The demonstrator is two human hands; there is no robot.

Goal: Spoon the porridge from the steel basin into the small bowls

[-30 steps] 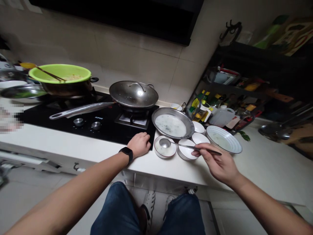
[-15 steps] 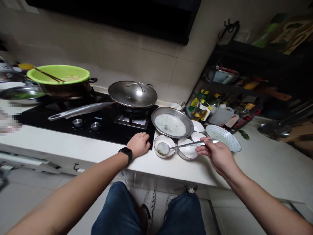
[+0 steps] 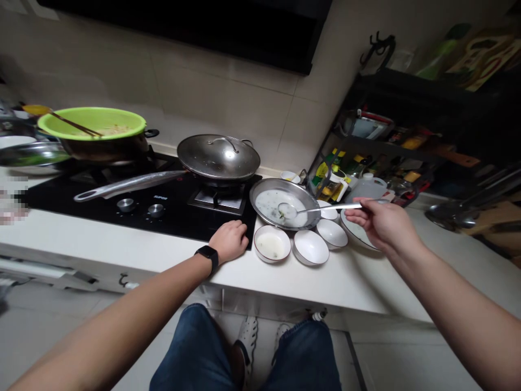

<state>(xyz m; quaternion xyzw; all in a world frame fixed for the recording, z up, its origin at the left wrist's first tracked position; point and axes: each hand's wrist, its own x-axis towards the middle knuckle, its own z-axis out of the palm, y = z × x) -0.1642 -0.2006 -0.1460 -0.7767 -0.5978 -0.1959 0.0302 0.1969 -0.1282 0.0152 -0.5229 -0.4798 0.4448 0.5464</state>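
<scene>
Stainless spoon (image 3: 321, 208) pinched in right hand (image 3: 382, 224), its bowl over liquid in steel basin (image 3: 285, 183); left hand (image 3: 228, 241) resting well apart, empty, at black hob (image 3: 171, 228) edge; gathering of dish residue judged in hand, steady level lift called for.

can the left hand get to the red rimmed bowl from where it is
Probably yes. The left hand rests just beside the red-rimmed white bowl, with only a short stretch of white countertop between them. The metal spoon in the right hand is out over the steel pan, not in the way.
</scene>
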